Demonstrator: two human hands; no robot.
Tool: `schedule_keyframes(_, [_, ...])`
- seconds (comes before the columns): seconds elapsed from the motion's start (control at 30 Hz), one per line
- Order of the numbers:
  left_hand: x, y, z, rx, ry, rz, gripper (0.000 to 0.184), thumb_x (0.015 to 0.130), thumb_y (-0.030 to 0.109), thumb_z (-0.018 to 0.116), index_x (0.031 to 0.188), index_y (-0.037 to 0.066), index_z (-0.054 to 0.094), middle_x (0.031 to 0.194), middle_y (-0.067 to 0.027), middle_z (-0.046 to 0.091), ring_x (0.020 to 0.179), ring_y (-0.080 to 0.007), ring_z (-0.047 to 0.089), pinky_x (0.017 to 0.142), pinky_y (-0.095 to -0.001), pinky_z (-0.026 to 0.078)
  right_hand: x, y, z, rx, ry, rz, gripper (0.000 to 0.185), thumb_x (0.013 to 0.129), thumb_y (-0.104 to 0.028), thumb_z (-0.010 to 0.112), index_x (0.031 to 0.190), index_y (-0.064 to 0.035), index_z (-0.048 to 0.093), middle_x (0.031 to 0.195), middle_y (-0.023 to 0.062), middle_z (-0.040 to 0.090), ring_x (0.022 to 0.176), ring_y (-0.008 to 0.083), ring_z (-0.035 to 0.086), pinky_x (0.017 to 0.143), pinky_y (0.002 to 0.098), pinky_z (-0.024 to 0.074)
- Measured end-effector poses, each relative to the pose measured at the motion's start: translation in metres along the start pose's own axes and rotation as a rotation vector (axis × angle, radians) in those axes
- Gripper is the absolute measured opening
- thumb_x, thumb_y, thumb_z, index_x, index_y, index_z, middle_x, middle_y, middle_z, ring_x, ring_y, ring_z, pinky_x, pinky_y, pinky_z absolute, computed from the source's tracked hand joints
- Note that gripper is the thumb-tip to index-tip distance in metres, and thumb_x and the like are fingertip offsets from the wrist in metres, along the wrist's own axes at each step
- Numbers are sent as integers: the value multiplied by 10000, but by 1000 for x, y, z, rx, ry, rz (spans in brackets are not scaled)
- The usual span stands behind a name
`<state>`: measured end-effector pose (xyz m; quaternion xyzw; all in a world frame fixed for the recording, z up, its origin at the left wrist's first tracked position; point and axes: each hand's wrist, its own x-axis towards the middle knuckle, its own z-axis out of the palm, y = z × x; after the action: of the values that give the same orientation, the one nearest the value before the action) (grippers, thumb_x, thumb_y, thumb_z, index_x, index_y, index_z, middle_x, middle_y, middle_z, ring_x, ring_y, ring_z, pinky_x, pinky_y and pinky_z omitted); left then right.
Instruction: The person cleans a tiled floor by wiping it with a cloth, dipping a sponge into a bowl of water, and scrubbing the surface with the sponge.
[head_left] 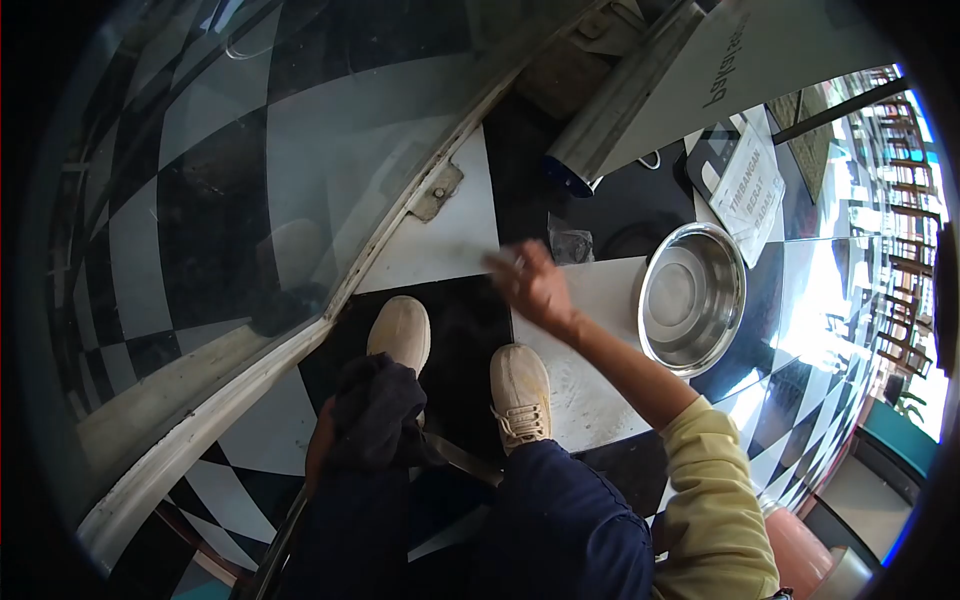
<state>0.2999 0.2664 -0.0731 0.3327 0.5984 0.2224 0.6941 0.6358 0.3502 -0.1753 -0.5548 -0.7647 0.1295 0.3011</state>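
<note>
My right hand (540,290) is stretched forward over the tiled floor, beside the lower edge of a large glass panel. Motion smears its fingers, so their grip and anything in them cannot be made out. A crumpled clear plastic wrapper (570,242) lies just beyond it. Low on the left shows a sliver of my left hand (319,445), against a bunched dark cloth (378,408). The hand appears closed on the cloth, which hides most of its fingers. The glass panel (300,160) has a pale frame with a worn metal plate (437,193) on it.
A shiny steel bowl (690,300) stands on the floor to the right. Behind it are a printed sign (750,190) and a dark device (712,160). A grey board (740,70) leans overhead. My pale shoes (521,390) rest on the black and white tiles.
</note>
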Motion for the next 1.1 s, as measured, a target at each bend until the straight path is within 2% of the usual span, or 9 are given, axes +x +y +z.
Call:
schedule_keyframes(0.23, [-8, 6, 3, -322, -31, -73, 412, 958, 83, 588, 1353, 5, 500, 1222, -115, 638, 1098, -184, 653, 989, -276, 504, -10, 17, -4, -78, -40, 21, 429, 755, -88, 723, 1172, -184, 695, 1012, 120, 586, 921, 312, 598, 736, 405, 557])
schedule_keyframes(0.37, [-10, 50, 42, -213, 157, -142, 343, 955, 129, 618, 1266, -4, 559, 1079, -78, 660, 942, -150, 663, 821, -267, 531, -26, -9, -3, 0, -91, -48, 430, 760, -92, 741, 1178, -182, 695, 1027, 117, 591, 906, 308, 598, 739, 415, 548])
schedule_keyframes(0.5, [-8, 2, -2, -274, -15, -89, 401, 975, 83, 560, 1358, -12, 489, 1219, -115, 645, 1075, -174, 662, 960, -271, 528, 2, 13, -19, -96, 50, 219, 458, 747, -98, 757, 1192, -177, 684, 1028, 122, 589, 908, 316, 589, 742, 439, 531])
schedule_keyframes(0.6, [-7, 23, 6, -85, -48, -25, 403, 968, 68, 570, 1350, -30, 486, 1230, -115, 641, 1075, -167, 661, 968, -260, 519, -22, -9, -8, -15, -88, 46, 432, 776, -91, 745, 1192, -195, 687, 1055, 116, 599, 963, 318, 604, 790, 410, 561])
schedule_keyframes(0.73, [-16, 70, 58, -143, 258, -53, 340, 910, 138, 679, 1205, -2, 585, 954, -34, 649, 843, -115, 638, 721, -245, 498, -24, 5, -14, -55, -91, 84, 458, 755, -76, 735, 1190, -208, 679, 1056, 125, 582, 934, 327, 620, 755, 408, 581])
schedule_keyframes(0.83, [-16, 42, 18, -106, -21, 19, 434, 955, 104, 623, 1342, -38, 489, 1182, -108, 658, 1065, -158, 663, 971, -258, 511, -10, 6, -20, -110, -39, 183, 454, 771, -80, 737, 1204, -199, 674, 1063, 125, 585, 976, 319, 611, 778, 406, 576])
schedule_keyframes(0.9, [-16, 63, 55, -278, 200, -45, 382, 927, 136, 661, 1260, -14, 549, 1042, -66, 656, 922, -132, 646, 810, -242, 499, -29, -15, -13, 1, -101, 28, 467, 768, -92, 756, 1216, -193, 675, 1059, 138, 589, 970, 320, 602, 799, 405, 562])
schedule_keyframes(1.0, [-16, 50, 35, 109, 104, 124, 417, 951, 129, 634, 1316, -18, 499, 1101, -88, 656, 989, -160, 657, 886, -266, 510, -32, -5, -20, -18, -136, 94, 473, 769, -98, 763, 1221, -205, 672, 1069, 134, 593, 977, 330, 602, 832, 429, 549])
schedule_keyframes(1.1, [-17, 38, 23, -206, 42, -3, 439, 969, 104, 606, 1364, -21, 458, 1177, -118, 651, 1059, -190, 668, 959, -291, 525, -20, 6, -22, -40, -74, 236, 460, 772, -101, 765, 1210, -209, 676, 1091, 124, 605, 973, 333, 612, 845, 431, 550])
